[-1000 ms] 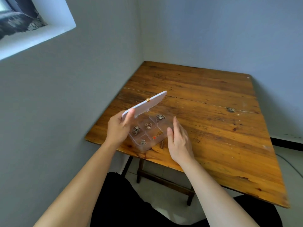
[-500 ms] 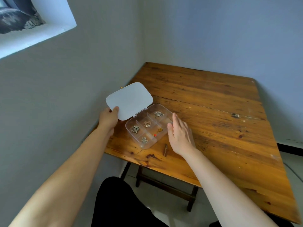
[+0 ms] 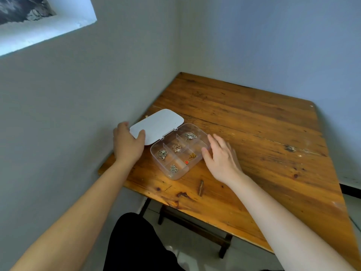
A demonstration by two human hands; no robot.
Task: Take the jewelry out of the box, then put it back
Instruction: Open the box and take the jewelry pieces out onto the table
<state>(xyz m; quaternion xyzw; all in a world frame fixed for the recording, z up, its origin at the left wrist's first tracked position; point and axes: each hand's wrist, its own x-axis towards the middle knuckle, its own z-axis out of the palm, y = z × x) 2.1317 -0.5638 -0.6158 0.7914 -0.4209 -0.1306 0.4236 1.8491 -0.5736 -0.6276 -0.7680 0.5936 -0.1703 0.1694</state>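
A clear plastic jewelry box (image 3: 176, 174) with several compartments lies open near the table's left edge. Its white lid (image 3: 158, 125) is folded back flat to the left. Inside lie a silver chain (image 3: 190, 136), a small gold-toned piece (image 3: 176, 148), a silver piece (image 3: 162, 154), another silver piece (image 3: 173, 168) and a gold chain with a red pendant (image 3: 189, 158). My left hand (image 3: 127, 144) grips the lid's near corner, thumb on top. My right hand (image 3: 221, 156) rests flat against the box's right side, fingers apart, holding nothing.
The wooden table (image 3: 254, 133) stands in a corner, grey walls at its left and back edges. A small brown splinter-like mark (image 3: 200, 187) lies just in front of the box. A window ledge (image 3: 46, 34) is high at the left. My dark-clothed lap (image 3: 136, 243) is below.
My left hand swung the lid from half raised to fully back and flat. The right hand stayed beside the box. The camera view tilted down and closer.
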